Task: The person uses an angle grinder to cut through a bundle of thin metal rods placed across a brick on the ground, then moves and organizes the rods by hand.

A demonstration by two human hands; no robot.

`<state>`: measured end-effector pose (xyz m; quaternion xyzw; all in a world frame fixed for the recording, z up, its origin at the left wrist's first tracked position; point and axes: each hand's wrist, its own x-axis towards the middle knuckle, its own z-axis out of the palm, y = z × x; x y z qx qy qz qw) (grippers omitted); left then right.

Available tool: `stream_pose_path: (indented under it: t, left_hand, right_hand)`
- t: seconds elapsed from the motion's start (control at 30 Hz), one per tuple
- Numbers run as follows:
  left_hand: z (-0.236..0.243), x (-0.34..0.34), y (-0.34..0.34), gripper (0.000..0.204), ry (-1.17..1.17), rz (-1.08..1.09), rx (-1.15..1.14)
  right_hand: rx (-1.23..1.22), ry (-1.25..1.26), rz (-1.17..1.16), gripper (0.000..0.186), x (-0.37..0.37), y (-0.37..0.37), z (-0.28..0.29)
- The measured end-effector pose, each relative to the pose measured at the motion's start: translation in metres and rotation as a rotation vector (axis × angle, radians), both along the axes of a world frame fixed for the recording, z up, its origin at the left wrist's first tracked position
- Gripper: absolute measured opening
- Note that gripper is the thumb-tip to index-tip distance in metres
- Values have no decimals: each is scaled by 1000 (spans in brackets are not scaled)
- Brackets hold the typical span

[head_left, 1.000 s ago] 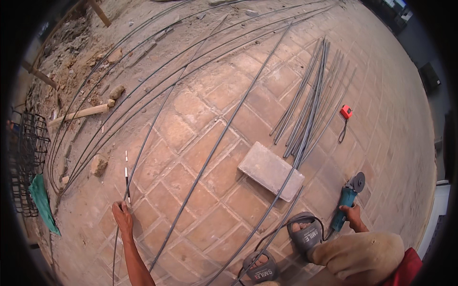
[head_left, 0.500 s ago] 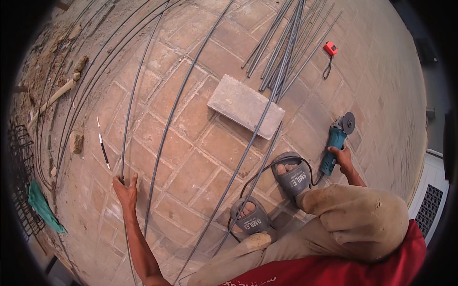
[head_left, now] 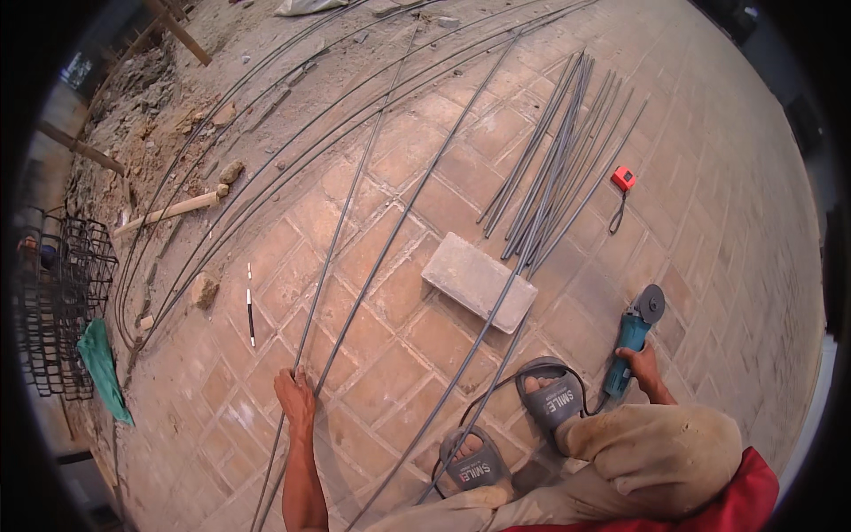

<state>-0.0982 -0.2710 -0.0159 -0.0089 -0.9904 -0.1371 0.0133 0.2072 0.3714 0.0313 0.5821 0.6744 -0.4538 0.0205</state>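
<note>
My left hand [head_left: 296,397] is closed around a long thin steel rod [head_left: 355,184] near the lower left. A second rod [head_left: 417,191] runs close beside it on the right. My right hand [head_left: 642,365] grips the teal body of an angle grinder [head_left: 630,337], whose dark disc [head_left: 651,303] points away from me. Between the hands lies a pale concrete block [head_left: 474,277]; two more rods lead from it toward my lower left, one of them crossing its top near the right end. The grinder's black cord loops round my sandals [head_left: 558,403].
Several cut rods [head_left: 550,168] lie bundled beyond the block, with a red tape measure [head_left: 623,178] to their right. A black-and-white pen [head_left: 251,310] rests on the brick paving at left. Farther left are a wooden-handled tool [head_left: 177,213], green cloth [head_left: 105,371] and steel cages [head_left: 64,310].
My left hand has moved right and toward me, bringing its rod nearer the second one. The view has shifted left and farther out. My right hand keeps its hold on the grinder.
</note>
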Motion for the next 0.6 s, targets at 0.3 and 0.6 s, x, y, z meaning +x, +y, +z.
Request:
stream_pose_path:
  t: [0.3, 0.6]
  left_hand:
    - [41, 22, 10, 23, 136, 126, 53]
    - [87, -3, 2, 26, 330, 63, 6]
  right_hand:
    - [36, 45, 75, 67, 7, -2, -8]
    - [951, -271, 852, 41, -135, 8, 145]
